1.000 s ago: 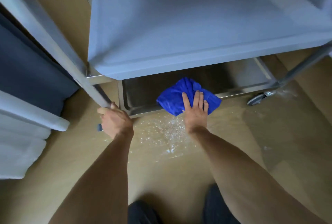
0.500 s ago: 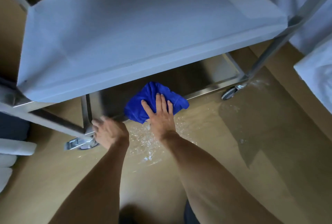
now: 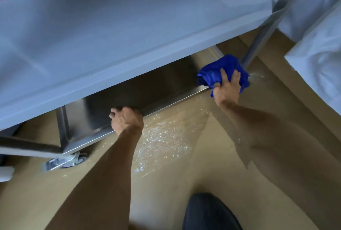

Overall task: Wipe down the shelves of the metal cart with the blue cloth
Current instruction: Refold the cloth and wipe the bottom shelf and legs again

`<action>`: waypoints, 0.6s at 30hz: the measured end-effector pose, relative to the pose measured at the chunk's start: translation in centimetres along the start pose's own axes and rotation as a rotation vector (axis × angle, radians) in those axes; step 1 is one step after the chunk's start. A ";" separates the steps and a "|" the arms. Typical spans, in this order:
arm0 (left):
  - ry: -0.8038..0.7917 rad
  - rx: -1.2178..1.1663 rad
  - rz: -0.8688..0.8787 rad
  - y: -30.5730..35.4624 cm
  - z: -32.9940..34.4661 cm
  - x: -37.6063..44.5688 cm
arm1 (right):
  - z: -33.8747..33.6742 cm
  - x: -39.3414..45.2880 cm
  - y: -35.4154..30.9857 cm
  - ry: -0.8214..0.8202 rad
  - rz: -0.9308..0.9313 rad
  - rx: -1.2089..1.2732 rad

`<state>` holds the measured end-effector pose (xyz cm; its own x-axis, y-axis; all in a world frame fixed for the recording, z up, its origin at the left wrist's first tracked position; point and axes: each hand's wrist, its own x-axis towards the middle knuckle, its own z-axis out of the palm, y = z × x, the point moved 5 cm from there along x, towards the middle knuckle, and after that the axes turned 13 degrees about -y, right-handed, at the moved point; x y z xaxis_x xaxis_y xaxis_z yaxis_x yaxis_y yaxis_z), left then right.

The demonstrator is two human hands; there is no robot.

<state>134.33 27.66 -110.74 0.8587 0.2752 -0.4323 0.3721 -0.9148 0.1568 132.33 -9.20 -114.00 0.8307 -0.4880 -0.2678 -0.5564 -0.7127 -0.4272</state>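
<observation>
The right hand (image 3: pixel 227 86) had swept the crumpled blue cloth (image 3: pixel 220 71) from mid-rim to the right front corner of the steel cart's bottom shelf (image 3: pixel 147 89), gripping it there. The left hand (image 3: pixel 126 119) had shifted onto that front rim, fingers curled over it; this shelf's front edge looked nearly covered.

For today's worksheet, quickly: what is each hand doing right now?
Left hand: curled over the bottom shelf front rim, gripping it.
Right hand: gripping the blue cloth.

Cloth (image 3: pixel 217 71) deep blue; cart (image 3: pixel 129 26) silver-grey; floor (image 3: pixel 166 183) tan.
</observation>
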 end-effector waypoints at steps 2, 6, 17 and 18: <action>-0.016 -0.009 -0.026 0.3 -0.6 0.0 | 0.6 -0.7 -1.1 0.018 -0.025 -0.036; -0.059 -0.006 -0.039 0.7 -0.4 -0.6 | 5.6 -5.8 -7.4 0.059 -0.272 -0.138; 0.112 -0.075 -0.114 -5.1 -2.3 -4.0 | 12.5 -15.1 -17.6 -0.245 -0.563 -0.226; 0.117 -0.092 -0.077 -4.1 -1.8 -4.0 | 11.1 -13.7 -16.2 -0.218 -0.495 -0.191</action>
<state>129.97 30.86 -108.02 0.8596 0.3806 -0.3409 0.4642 -0.8605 0.2098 130.17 14.59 -113.06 0.9663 0.0278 -0.2559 -0.0766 -0.9181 -0.3889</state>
